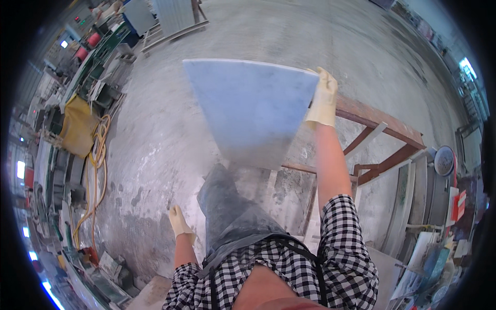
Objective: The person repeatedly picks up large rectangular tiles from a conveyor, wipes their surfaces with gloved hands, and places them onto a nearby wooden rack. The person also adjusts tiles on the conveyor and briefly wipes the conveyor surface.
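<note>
Checked shirt (349,253) | right hand (325,98) clamped on slab (253,106) | left hand (180,223), fingers unclear | stained concrete floor (144,129) | machinery (103,95) leftward

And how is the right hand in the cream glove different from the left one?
The right hand in its cream glove holds the flat, bluish-grey slab near a corner; the left hand in its cream glove holds nothing visible. The right hand is out in front, while the left hand hangs low at the side. Both wear cream gloves.
</note>
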`<state>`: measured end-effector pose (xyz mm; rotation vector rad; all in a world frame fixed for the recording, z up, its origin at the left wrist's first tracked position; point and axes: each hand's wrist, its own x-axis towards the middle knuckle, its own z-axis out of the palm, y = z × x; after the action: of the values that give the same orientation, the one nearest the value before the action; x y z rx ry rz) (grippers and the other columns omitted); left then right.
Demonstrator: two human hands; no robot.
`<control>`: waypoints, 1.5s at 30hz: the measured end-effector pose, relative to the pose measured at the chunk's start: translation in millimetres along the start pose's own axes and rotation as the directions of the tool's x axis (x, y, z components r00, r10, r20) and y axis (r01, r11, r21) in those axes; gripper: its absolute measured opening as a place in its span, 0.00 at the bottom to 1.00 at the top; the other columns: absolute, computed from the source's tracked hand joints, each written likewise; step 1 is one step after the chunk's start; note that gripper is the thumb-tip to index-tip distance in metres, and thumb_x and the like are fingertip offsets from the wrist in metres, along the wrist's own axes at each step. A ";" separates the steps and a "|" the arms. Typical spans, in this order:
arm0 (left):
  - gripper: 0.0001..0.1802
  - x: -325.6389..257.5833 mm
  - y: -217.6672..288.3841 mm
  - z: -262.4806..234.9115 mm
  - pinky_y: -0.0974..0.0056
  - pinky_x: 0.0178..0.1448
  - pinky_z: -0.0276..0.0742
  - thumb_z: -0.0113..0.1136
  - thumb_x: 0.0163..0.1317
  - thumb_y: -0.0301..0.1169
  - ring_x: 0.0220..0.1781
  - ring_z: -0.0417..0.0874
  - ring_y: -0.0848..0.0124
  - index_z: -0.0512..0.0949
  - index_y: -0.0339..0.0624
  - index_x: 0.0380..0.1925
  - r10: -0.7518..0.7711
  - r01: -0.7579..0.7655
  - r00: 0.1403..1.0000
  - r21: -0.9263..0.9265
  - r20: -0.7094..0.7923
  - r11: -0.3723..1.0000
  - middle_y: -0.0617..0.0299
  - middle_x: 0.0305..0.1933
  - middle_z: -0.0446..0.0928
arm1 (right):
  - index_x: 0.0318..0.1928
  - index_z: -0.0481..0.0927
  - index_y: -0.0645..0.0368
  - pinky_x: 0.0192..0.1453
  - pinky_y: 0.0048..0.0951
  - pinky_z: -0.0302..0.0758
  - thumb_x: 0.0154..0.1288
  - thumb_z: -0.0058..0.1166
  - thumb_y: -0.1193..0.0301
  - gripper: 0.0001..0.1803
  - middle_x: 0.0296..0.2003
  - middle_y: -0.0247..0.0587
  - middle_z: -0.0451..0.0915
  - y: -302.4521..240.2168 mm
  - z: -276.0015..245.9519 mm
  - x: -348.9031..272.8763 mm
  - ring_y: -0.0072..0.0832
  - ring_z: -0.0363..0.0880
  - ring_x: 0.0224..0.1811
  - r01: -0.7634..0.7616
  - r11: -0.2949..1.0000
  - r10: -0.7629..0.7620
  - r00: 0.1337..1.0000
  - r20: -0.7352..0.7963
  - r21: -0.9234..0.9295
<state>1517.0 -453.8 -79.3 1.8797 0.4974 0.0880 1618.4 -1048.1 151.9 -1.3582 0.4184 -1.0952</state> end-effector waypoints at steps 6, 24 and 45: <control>0.24 -5.2 -47.7 -11.3 0.57 0.45 0.78 0.56 0.73 0.44 0.42 0.81 0.69 0.82 0.31 0.49 0.064 -0.053 0.995 0.143 -0.073 0.988 0.55 0.42 0.83 | 0.68 0.78 0.57 0.78 0.45 0.65 0.76 0.55 0.64 0.24 0.65 0.54 0.80 -31.9 31.5 -13.3 0.43 0.77 0.69 0.638 0.391 -0.622 0.714 0.320 -0.663; 0.23 -118.7 -156.5 -59.4 0.55 0.63 0.74 0.54 0.75 0.46 0.55 0.80 0.62 0.78 0.36 0.54 -0.163 0.190 0.980 0.279 -0.117 0.941 0.50 0.51 0.81 | 0.79 0.64 0.50 0.87 0.51 0.46 0.72 0.58 0.66 0.37 0.79 0.49 0.63 -32.2 -55.1 -6.2 0.42 0.59 0.82 0.760 -0.137 -0.441 0.527 0.726 -0.635; 0.28 -402.4 -143.6 -174.7 0.51 0.66 0.78 0.56 0.71 0.49 0.62 0.84 0.51 0.81 0.39 0.60 -0.354 0.431 0.794 0.046 -0.494 0.901 0.44 0.59 0.83 | 0.63 0.78 0.66 0.65 0.38 0.74 0.81 0.49 0.57 0.25 0.57 0.48 0.82 192.2 -182.5 -278.6 0.38 0.79 0.57 0.397 0.515 0.857 -0.242 0.455 -0.759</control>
<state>1057.3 -412.4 -75.3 1.8621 1.2652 0.2429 1413.5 -955.0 -160.0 -2.2350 -0.0831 1.2346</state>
